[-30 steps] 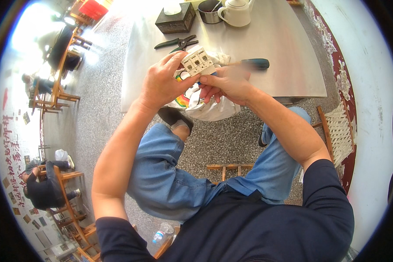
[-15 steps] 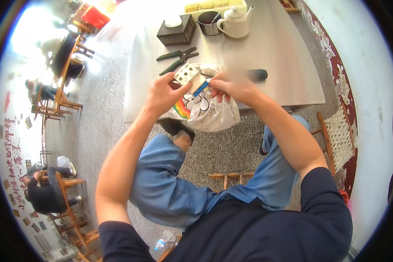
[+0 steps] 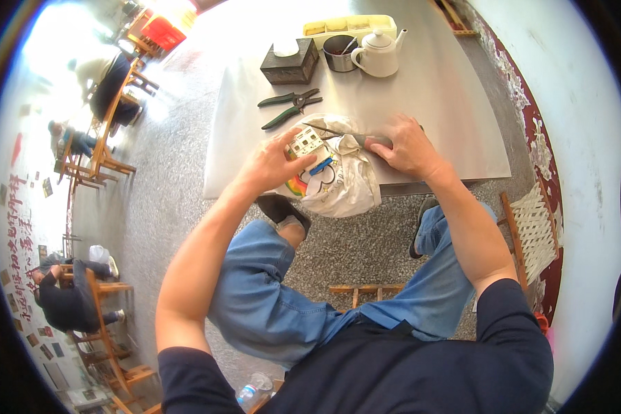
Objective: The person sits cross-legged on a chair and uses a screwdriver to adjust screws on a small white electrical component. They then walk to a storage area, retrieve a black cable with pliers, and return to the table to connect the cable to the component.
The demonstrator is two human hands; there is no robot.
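My left hand (image 3: 272, 162) holds a white plastic electrical switch-like device (image 3: 306, 141), with a blue part (image 3: 321, 165) at its lower edge, over a crumpled cloth bag (image 3: 345, 190) printed with a rainbow and cartoon figure. My right hand (image 3: 400, 148) is closed on a dark-handled tool (image 3: 359, 139), its thin pointed end reaching left toward the device. Green-handled shears (image 3: 290, 103) lie above the bag on the steel-topped table (image 3: 462, 131).
A tissue box (image 3: 288, 67), metal cup (image 3: 338, 62), white teapot (image 3: 378, 58) and yellow divided tray (image 3: 348, 24) stand at the back. A woven stool (image 3: 531, 234) is right of my legs. Other people (image 3: 72, 297) sit on wooden furniture to the left.
My right hand left the device, moved up and right, and took hold of the dark-handled tool from the table. My left hand moved slightly down with the device.
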